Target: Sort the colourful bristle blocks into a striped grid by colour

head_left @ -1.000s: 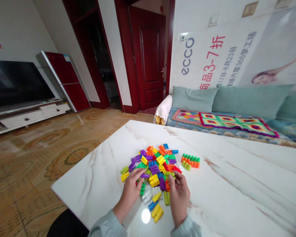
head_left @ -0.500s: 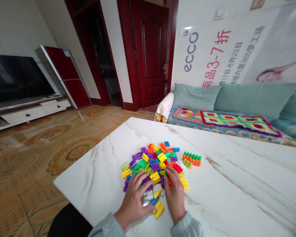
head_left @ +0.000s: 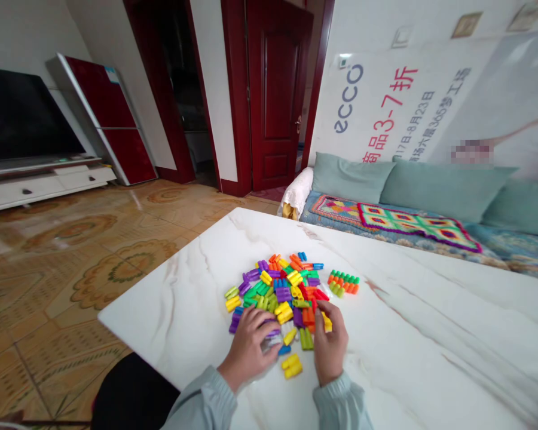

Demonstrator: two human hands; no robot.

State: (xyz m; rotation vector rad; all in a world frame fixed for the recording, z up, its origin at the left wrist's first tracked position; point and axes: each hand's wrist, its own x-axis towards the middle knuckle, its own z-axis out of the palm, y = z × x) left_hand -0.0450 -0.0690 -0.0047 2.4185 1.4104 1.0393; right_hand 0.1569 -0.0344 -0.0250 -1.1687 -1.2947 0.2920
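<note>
The person's two bare hands work well apart. The left hand arches over purple and clear pieces, thumb and fingers parted, perhaps to steady or sort them. The right hand curls beside red, orange and yellow pieces; whether it grips one, I cannot tell. Between and beyond them spreads a pile of plastic pieces – loose, so probably easy to pick from. A yellow piece lies nearer the person. A green, orange and lime block sits right of the pile – seemingly set aside to keep it separate. All rest on a marbled white table; beyond is a cushioned sofa.
</note>
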